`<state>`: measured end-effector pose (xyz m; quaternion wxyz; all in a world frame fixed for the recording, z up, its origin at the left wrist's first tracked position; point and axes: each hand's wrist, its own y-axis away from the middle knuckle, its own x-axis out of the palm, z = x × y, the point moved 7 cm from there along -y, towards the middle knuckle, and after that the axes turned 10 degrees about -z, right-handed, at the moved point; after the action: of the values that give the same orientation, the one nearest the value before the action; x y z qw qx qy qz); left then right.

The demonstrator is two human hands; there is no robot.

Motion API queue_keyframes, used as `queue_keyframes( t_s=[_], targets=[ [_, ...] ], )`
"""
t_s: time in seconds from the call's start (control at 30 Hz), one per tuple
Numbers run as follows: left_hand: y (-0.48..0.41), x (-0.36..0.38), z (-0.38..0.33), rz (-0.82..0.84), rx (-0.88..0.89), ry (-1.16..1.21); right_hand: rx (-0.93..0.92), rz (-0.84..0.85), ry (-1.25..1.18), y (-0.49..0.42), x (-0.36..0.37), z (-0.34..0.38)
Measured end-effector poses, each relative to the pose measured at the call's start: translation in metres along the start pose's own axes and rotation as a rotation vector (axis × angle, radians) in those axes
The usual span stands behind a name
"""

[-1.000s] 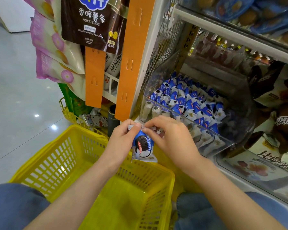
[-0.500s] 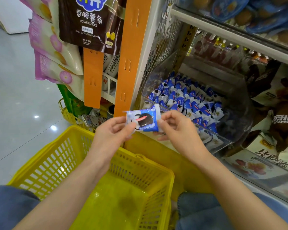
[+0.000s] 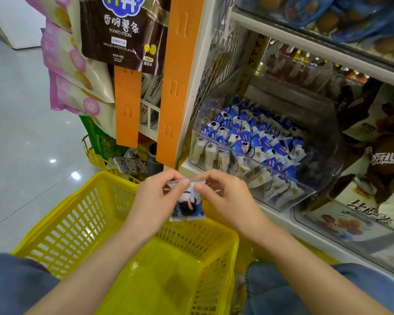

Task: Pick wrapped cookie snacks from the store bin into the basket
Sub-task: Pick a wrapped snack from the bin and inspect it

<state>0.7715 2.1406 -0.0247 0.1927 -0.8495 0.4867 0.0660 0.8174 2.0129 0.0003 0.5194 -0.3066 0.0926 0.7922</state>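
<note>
A blue-and-white wrapped cookie snack (image 3: 188, 206) hangs upright above the far rim of the yellow basket (image 3: 77, 223). My left hand (image 3: 155, 201) and my right hand (image 3: 228, 198) both pinch its top edge from either side. The basket's inside looks bare. To the right, a clear plastic store bin (image 3: 328, 155) on the low shelf holds several more of the same wrapped cookies (image 3: 248, 137).
Orange hanging strips (image 3: 175, 87) with snack bags (image 3: 121, 30) stand just beyond my hands. A second yellow basket (image 3: 93, 155) sits behind on the floor. Bagged snacks (image 3: 373, 167) fill the shelf to the right. My knees in blue jeans (image 3: 305, 289) flank the basket.
The snack has turned from lying sideways between my hands to hanging upright from its top edge, and both hands have dropped slightly toward the basket.
</note>
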Motion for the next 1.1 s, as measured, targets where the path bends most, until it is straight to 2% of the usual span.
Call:
queue_keyframes(
  t_s=[0.13,0.23,0.43,0.6,0.77,0.87,1.0,1.03,1.1],
  targets=[
    [0.002,0.003,0.006,0.034,-0.140,0.169,-0.006,0.008,0.031,-0.004,0.004,-0.004],
    [0.003,0.000,0.005,0.027,-0.138,0.161,-0.028,-0.012,0.030,-0.006,0.005,-0.003],
    [0.003,-0.001,0.006,0.026,-0.185,0.191,0.049,-0.042,-0.069,-0.010,0.005,-0.006],
    [0.003,-0.002,0.008,0.037,-0.174,0.136,-0.232,0.000,0.192,-0.001,0.009,0.013],
    [0.004,0.000,0.010,0.061,-0.210,0.174,-0.457,-0.053,0.407,0.007,0.007,0.028],
    [0.004,0.000,0.007,0.040,-0.194,0.204,-0.411,-0.076,0.341,0.006,0.004,0.028],
    [0.004,-0.009,0.009,-0.118,-0.175,0.093,-0.290,-0.261,0.225,-0.002,-0.016,0.021],
    [0.003,-0.012,0.009,-0.140,-0.186,0.050,-0.275,-0.309,0.202,-0.003,-0.022,0.020],
    [0.002,-0.009,0.017,-0.070,-0.309,0.051,-0.276,-0.358,0.172,-0.003,-0.028,0.022]
  ],
)
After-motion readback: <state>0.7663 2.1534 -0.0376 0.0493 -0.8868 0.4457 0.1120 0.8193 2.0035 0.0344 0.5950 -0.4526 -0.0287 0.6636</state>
